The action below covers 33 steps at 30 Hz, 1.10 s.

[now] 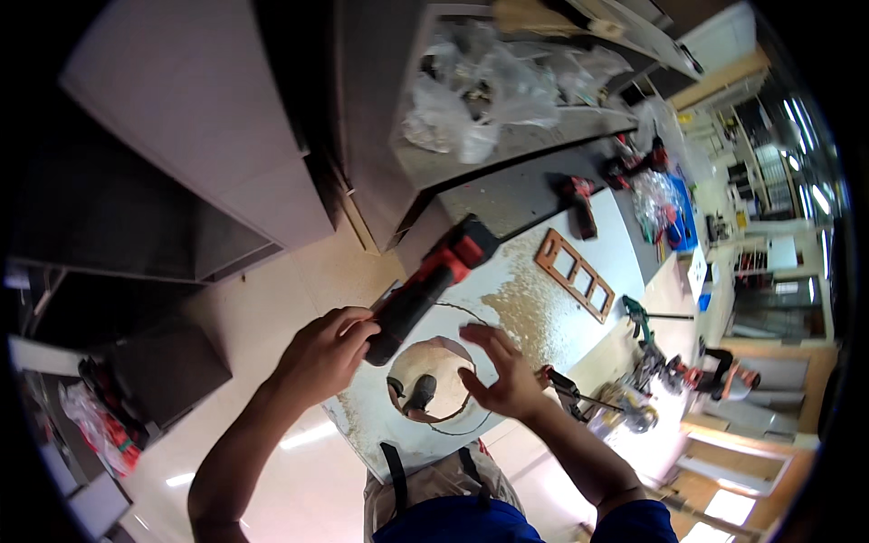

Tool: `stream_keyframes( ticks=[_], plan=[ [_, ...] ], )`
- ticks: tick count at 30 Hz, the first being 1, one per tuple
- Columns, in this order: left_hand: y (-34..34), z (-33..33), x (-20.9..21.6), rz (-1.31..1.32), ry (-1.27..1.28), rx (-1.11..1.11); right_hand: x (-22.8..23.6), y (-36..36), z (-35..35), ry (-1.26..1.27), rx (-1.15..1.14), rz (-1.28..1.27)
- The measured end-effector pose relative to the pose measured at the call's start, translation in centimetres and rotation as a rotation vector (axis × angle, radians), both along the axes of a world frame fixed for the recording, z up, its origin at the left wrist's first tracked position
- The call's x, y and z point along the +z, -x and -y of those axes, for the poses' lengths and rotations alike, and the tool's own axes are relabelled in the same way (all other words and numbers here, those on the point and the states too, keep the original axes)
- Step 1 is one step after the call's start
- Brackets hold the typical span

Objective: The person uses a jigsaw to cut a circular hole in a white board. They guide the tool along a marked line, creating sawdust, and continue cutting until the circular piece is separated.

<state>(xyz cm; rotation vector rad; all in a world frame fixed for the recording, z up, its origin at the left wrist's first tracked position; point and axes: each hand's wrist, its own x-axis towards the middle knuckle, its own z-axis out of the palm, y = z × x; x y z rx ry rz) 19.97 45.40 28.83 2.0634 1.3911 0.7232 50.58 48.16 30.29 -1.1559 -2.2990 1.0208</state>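
My left hand (330, 353) is closed round the near end of a red-and-black cordless power tool (439, 281), held tilted above a white board (493, 312). The tool's exact kind is hard to make out. Its blocky black far end points away to the right. The board has a large round hole cut in it, with a curved line running outside the cut edge. Through the opening a dark shoe (423, 393) shows on the floor below. My right hand (507, 373), fingers spread and holding nothing, hovers by the hole's right rim. Sawdust (525, 303) lies scattered across the board.
Beyond the hole lies a brown template (576, 275) with three openings. Red-and-black drills (580, 206) rest farther back. A green clamp (635, 315) and a dark bar clamp (568, 387) sit along the right edge. Plastic bags (484, 95) fill the shelf behind; grey cabinets stand left.
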Motion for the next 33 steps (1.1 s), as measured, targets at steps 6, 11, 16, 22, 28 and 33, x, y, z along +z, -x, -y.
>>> stream_keyframes(
  ticks=[6, 11, 16, 22, 28, 33],
  plan=[
    [-0.4, -3.5, 4.7, -0.580, -0.229, -0.427, -9.7, -7.3, 13.8, 0.502, -0.335, -0.238],
    [-2.9, -8.7, 4.2, -0.813, -0.460, -0.863, -17.1, -8.4, 24.7, 0.702, -0.657, -0.360],
    [-3.6, -11.8, 5.8, -0.940, -0.563, -1.148, -21.4, 0.5, 29.7, 0.514, -1.445, -0.769],
    [-8.3, -12.2, 1.6, -0.950, -0.569, -1.588, -20.2, 10.0, 37.5, 0.408, -1.895, -0.532],
    [-13.1, -12.9, 1.6, -1.267, -0.364, -1.924, -27.8, 16.8, 43.1, 0.355, -1.849, -0.806],
    [-16.1, -13.7, 1.4, -1.494, -0.261, -2.116, -25.7, 17.1, 40.2, 0.355, -1.979, -0.615]
  ],
)
